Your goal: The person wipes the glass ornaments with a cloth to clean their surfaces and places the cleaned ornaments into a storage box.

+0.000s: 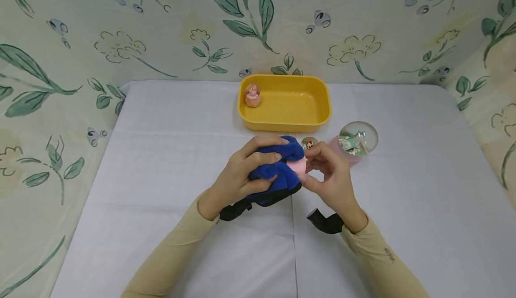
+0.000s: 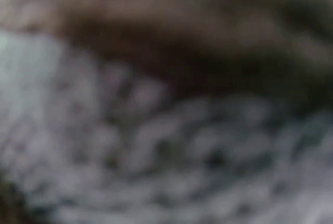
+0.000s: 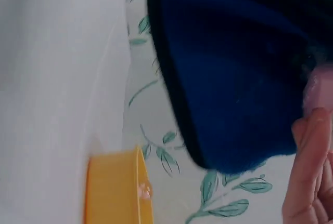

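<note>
In the head view, my left hand (image 1: 246,172) grips a blue cloth (image 1: 278,177) with black edging, its fingers curled over the folds. A small snow globe (image 1: 297,165) sits partly wrapped in the cloth; only its pink base shows there, and the rest is covered. My right hand (image 1: 332,177) pinches that base from the right with thumb and fingers. The right wrist view shows the cloth (image 3: 229,78) hanging in a wide flap beside the pink base (image 3: 321,86) and the right fingers (image 3: 312,156). Blur fills the left wrist view.
Behind the hands stands a yellow tray (image 1: 284,125), with a small pink snow globe (image 1: 252,96) at its left end. A larger snow globe (image 1: 358,141) on a pink base lies tilted to the right. Another little globe (image 1: 309,143) is just beyond the right fingers.
</note>
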Demonstrator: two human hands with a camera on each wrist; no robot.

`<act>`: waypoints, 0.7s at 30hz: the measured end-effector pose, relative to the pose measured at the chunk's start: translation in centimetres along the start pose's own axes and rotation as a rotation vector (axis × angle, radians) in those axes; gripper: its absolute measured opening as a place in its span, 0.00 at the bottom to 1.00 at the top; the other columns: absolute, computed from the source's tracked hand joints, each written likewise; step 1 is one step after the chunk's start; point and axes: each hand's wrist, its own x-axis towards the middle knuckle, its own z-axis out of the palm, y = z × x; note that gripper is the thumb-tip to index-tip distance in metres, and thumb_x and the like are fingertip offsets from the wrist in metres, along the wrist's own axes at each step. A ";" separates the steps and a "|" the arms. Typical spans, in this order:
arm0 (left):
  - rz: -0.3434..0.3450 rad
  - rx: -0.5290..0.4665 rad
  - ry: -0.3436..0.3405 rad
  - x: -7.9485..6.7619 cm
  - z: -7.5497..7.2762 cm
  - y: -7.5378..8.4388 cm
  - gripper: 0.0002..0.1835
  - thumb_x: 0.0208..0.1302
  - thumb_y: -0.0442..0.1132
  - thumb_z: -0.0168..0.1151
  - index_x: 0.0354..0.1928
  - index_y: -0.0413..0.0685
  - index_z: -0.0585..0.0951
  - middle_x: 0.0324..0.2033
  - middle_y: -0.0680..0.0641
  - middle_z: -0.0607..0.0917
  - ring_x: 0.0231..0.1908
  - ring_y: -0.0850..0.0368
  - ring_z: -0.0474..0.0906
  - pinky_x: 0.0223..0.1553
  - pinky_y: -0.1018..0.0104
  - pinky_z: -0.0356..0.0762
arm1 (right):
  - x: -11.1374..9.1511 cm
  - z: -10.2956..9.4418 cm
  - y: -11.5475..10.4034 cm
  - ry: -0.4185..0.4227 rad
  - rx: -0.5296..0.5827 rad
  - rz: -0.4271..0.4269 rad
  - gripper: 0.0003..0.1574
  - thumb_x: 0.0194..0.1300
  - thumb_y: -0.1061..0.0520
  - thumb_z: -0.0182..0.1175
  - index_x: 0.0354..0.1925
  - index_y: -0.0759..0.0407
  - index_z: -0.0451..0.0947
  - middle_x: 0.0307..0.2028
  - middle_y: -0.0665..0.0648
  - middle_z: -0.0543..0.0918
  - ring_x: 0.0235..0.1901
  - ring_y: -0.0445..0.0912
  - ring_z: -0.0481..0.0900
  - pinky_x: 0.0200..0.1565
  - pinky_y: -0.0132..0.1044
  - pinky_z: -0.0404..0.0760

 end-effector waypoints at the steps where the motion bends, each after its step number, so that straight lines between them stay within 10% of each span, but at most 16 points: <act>1: 0.010 0.014 -0.010 -0.1 0.0 0.0 0.16 0.73 0.51 0.47 0.51 0.47 0.68 0.53 0.33 0.71 0.54 0.38 0.70 0.54 0.52 0.74 | -0.1 0.0 -0.2 -0.002 0.058 0.089 0.16 0.59 0.56 0.66 0.38 0.67 0.75 0.30 0.53 0.80 0.25 0.40 0.78 0.29 0.26 0.79; 4: 0.015 0.042 -0.032 -0.2 0.0 0.0 0.17 0.73 0.52 0.45 0.51 0.46 0.67 0.53 0.33 0.71 0.53 0.38 0.72 0.53 0.54 0.75 | -0.2 -0.2 -0.6 -0.019 0.165 0.292 0.08 0.58 0.66 0.61 0.38 0.61 0.74 0.26 0.53 0.79 0.21 0.42 0.77 0.25 0.29 0.77; 7: -0.002 0.042 -0.012 -0.3 0.0 0.0 0.16 0.74 0.51 0.45 0.50 0.45 0.68 0.53 0.33 0.71 0.53 0.38 0.72 0.53 0.53 0.74 | -0.1 -0.3 -0.9 -0.051 0.139 0.320 0.08 0.63 0.65 0.59 0.40 0.66 0.73 0.27 0.55 0.80 0.21 0.44 0.77 0.26 0.31 0.78; 14: -0.105 0.003 0.131 -0.4 0.1 -0.2 0.16 0.72 0.49 0.50 0.47 0.43 0.69 0.52 0.34 0.73 0.53 0.41 0.72 0.54 0.52 0.73 | 0.6 -0.2 -0.9 -0.102 -0.188 -0.126 0.37 0.64 0.45 0.62 0.55 0.75 0.68 0.50 0.63 0.77 0.46 0.48 0.77 0.47 0.32 0.78; 21: -0.146 -0.036 0.164 -0.3 0.0 -0.1 0.17 0.71 0.50 0.51 0.47 0.42 0.70 0.52 0.34 0.73 0.53 0.41 0.72 0.54 0.51 0.73 | 1.0 -0.1 -0.4 -0.059 -0.403 -0.466 0.28 0.64 0.47 0.63 0.45 0.74 0.75 0.44 0.68 0.79 0.47 0.53 0.77 0.55 0.35 0.73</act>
